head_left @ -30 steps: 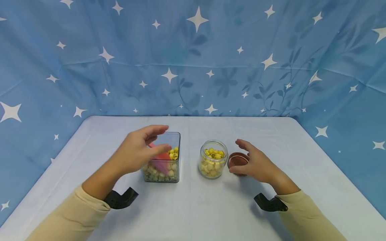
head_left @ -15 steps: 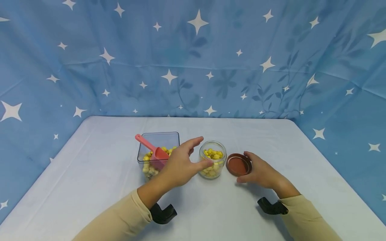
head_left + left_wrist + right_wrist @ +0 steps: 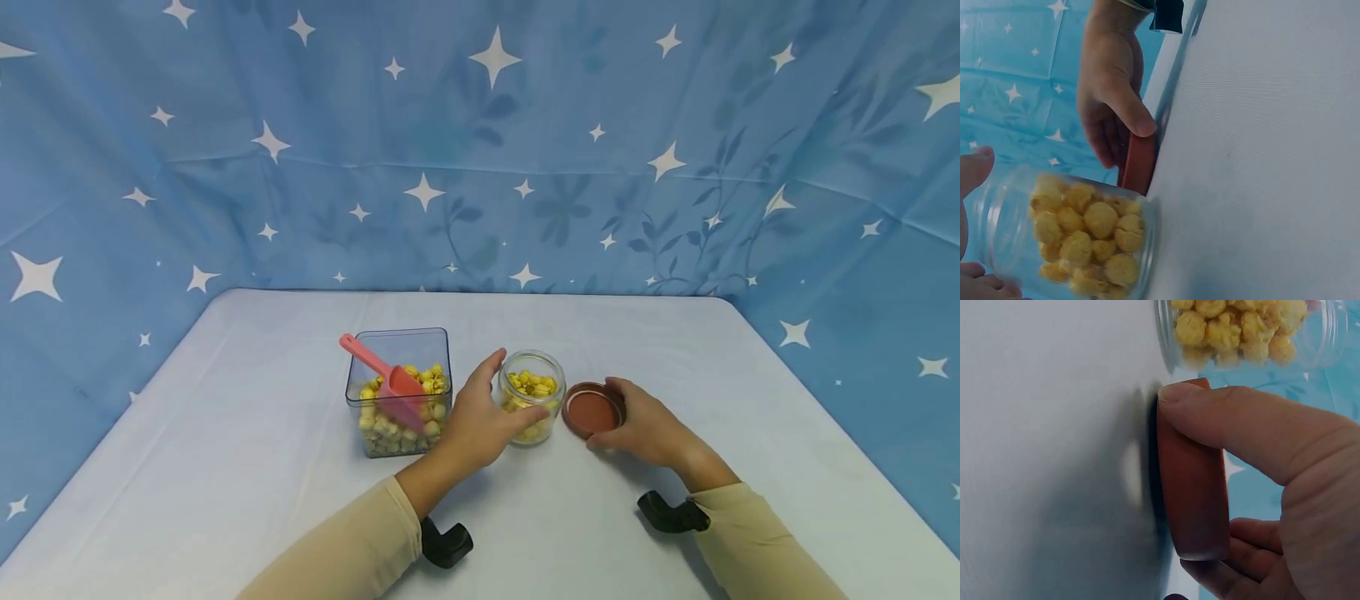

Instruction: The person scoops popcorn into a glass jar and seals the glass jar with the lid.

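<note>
A glass jar [image 3: 534, 385] with yellow popcorn inside stands without its lid near the middle of the table. My left hand [image 3: 480, 421] is at its left side, thumb in front and fingers spread toward the far side; in the left wrist view the thumb [image 3: 974, 170] lies beside the jar's mouth. Whether that hand touches the glass is unclear. To the right of the jar, my right hand [image 3: 648, 425] holds a reddish-brown jar lid [image 3: 592, 410] by its edge, hollow side up. The right wrist view shows the thumb pressed on the lid's side [image 3: 1194, 487], fingers opposite.
A clear square container [image 3: 401, 333] of popcorn stands to the left of the jar. A pink scoop [image 3: 401, 382] leans in it, handle over the back left corner. Behind the white table [image 3: 225, 467] hangs a blue curtain [image 3: 480, 150] with stars.
My left hand has moved right, from the square container and its scoop to the jar. My right hand has lowered slightly and taken hold of the lid.
</note>
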The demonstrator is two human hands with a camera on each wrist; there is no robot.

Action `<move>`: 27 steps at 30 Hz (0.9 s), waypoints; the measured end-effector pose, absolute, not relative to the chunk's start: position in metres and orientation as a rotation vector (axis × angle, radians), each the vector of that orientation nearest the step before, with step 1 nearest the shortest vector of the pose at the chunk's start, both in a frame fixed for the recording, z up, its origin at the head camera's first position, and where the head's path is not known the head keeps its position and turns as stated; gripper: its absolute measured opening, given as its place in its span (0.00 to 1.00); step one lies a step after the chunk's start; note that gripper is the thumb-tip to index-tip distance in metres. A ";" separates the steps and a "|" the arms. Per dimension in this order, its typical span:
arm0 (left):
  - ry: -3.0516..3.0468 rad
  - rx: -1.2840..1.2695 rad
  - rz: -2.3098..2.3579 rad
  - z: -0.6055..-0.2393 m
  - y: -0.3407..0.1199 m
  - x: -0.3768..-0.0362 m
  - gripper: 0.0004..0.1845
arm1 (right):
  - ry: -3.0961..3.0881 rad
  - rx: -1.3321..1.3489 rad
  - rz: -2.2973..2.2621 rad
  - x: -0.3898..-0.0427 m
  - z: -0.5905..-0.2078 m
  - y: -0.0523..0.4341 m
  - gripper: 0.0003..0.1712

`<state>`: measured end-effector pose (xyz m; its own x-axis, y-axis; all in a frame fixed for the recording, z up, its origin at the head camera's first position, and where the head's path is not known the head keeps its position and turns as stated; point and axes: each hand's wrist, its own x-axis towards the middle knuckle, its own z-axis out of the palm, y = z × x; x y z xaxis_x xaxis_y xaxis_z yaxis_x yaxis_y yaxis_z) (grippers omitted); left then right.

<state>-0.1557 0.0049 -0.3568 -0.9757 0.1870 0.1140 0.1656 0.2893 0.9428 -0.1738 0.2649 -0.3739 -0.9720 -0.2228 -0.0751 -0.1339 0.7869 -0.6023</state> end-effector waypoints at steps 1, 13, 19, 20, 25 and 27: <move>2.506 0.339 1.835 -0.359 0.005 -0.157 0.50 | 2.843 -0.309 -0.946 -0.173 -0.373 0.264 0.59; 2.489 0.366 1.811 -0.373 0.000 -0.168 0.50 | 2.936 -0.490 -1.014 -0.168 -0.346 0.252 0.55; 2.480 0.383 1.807 -0.375 0.001 -0.169 0.50 | 2.904 -0.572 -1.119 -0.168 -0.338 0.250 0.53; 2.476 0.384 1.807 -0.376 0.001 -0.169 0.50 | 2.904 -0.589 -1.125 -0.168 -0.336 0.249 0.53; 2.458 0.380 1.808 -0.378 0.002 -0.170 0.51 | 2.905 -0.643 -1.163 -0.170 -0.328 0.241 0.53; 2.452 0.389 1.812 -0.379 0.003 -0.170 0.51 | 2.900 -0.669 -1.188 -0.170 -0.325 0.237 0.53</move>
